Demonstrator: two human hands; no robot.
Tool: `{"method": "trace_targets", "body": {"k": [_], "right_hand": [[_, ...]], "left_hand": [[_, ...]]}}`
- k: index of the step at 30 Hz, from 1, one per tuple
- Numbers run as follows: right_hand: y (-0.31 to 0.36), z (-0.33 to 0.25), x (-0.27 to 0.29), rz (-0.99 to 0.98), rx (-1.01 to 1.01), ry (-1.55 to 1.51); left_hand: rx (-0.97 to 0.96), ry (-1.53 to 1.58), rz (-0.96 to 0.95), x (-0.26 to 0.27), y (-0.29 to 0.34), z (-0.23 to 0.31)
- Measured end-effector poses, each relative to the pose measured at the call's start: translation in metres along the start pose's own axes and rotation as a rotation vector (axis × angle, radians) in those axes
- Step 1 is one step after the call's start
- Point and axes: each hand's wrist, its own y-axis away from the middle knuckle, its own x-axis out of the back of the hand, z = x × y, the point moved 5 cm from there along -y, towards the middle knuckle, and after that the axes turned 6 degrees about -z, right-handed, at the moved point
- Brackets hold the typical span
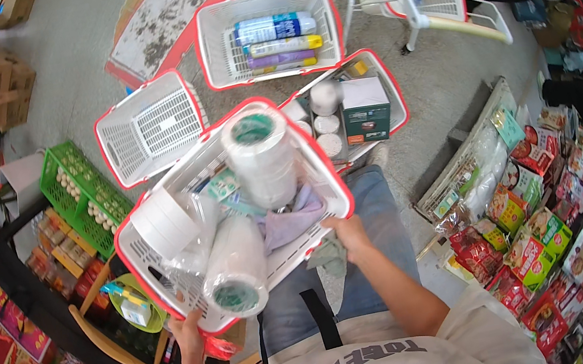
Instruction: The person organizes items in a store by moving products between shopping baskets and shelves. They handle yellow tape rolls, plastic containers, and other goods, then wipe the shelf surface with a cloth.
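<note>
Both my hands carry a white plastic shopping basket [338,183] with a red rim, tilted in front of my legs. My left hand [188,335] is closed on its near left corner, fingertips partly hidden. At the right end, my right hand [351,237] grips the rim, with a grey-green cloth [330,256] hanging beside its fingers. Inside the basket are two clear-wrapped rolls with green cores, an upright roll [266,167] and a lying roll [234,261]. Several white rolls [162,224], a lilac cloth [293,220] and a pale green packet [224,185] lie among them.
On the floor ahead stand a white basket [194,90], a basket [202,50] of spray cans and a basket [402,105] with a dark box and white-lidded containers. A wheeled cart [419,20] is far right. Green egg crates [73,168] and snack packets [525,243] flank me.
</note>
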Motion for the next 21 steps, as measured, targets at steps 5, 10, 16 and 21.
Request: {"method": "trace_targets", "body": {"k": [5,10,16,21], "right_hand": [[0.038,0.025,-0.018,0.034,0.051,0.055],[0.066,0.032,-0.025,0.006,0.19,0.162],[0.097,0.035,-0.004,-0.026,0.324,0.12],[0.136,0.037,0.047,0.061,0.308,0.002]], "left_hand": [[0.043,0.022,0.027,0.023,0.033,-0.001],[0.06,0.122,0.022,0.051,0.046,-0.04],[0.03,0.154,0.032,0.048,0.062,-0.076],[-0.046,0.14,-0.031,0.025,0.069,-0.058]]}}
